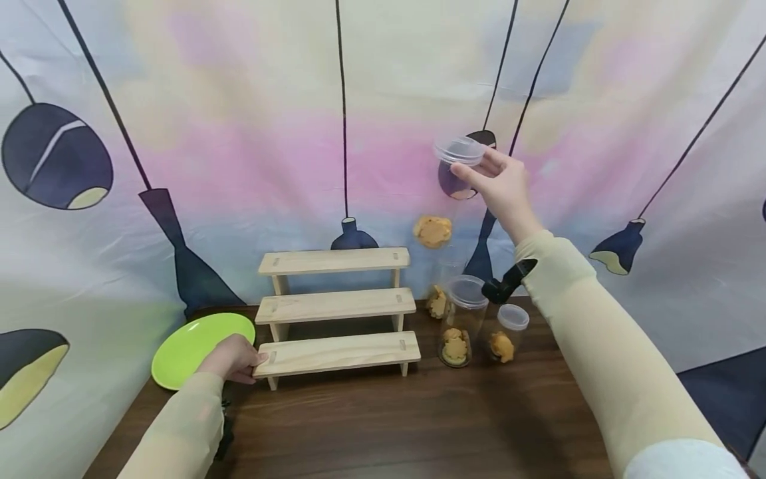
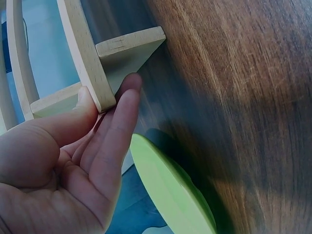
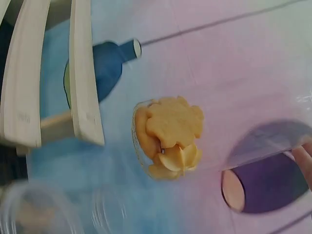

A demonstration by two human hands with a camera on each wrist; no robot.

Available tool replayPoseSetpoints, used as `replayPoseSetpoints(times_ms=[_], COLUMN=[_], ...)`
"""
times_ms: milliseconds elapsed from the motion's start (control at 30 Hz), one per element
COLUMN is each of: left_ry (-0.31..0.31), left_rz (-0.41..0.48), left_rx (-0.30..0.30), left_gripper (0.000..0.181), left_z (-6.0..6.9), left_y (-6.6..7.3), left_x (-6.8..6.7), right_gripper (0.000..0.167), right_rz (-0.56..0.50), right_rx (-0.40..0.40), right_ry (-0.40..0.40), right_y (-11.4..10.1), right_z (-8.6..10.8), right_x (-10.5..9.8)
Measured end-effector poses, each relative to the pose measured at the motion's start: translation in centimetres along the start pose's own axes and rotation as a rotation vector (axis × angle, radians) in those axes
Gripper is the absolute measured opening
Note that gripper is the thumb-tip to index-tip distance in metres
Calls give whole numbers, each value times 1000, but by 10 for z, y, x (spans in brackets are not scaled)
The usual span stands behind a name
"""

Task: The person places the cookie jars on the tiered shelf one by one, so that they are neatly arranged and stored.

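Note:
A three-step wooden rack [image 1: 335,306] stands on the table. The left hand [image 1: 233,359] pinches the left end of its lowest step [image 1: 341,354]; in the left wrist view the thumb of that hand [image 2: 73,156] lies on one face of the board [image 2: 87,58] and the fingers on the other. Raised at the right, the right hand [image 1: 499,186] grips a clear lidded jar by its top [image 1: 459,152]. Cookies [image 1: 433,231] lie at the jar's bottom, also seen as cookies [image 3: 173,129] in the right wrist view, where only fingertips [image 3: 304,158] show.
Right of the rack stand several clear jars with cookies, among them a tall one [image 1: 468,293] and a small one [image 1: 512,318]. A green plate [image 1: 197,342] lies at the left, beside the left hand. Behind everything hangs a patterned cloth [image 1: 269,133].

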State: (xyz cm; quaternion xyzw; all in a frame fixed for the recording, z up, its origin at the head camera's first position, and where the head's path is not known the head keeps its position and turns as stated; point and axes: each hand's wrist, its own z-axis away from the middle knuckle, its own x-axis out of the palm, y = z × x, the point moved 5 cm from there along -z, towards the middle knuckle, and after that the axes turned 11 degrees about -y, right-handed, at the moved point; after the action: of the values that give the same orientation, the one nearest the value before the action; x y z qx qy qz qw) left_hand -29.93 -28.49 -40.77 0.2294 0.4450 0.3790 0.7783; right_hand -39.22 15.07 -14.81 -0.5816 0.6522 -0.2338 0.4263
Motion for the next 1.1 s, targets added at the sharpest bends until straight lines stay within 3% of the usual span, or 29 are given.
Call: replayPoseSetpoints(times_ms=[167, 400, 533, 1100], left_ry=[13, 21, 33, 45], left_rz=[4, -16, -28, -28], left_rx=[-6, -13, -13, -36], left_gripper=[25, 24, 25, 25], left_z=[-1, 1, 3, 4], left_y=[5, 8, 11, 11], left_x=[6, 14, 16, 21], right_gripper=[57, 59, 57, 62], right_rz=[-49, -2, -28, -103], right_rx=[-23, -8, -19, 19], right_ry=[-50, -89, -108, -199], right_y=[0, 2, 1, 4], right_z=[-8, -19, -24, -29], right_x=[25, 58, 77, 141])
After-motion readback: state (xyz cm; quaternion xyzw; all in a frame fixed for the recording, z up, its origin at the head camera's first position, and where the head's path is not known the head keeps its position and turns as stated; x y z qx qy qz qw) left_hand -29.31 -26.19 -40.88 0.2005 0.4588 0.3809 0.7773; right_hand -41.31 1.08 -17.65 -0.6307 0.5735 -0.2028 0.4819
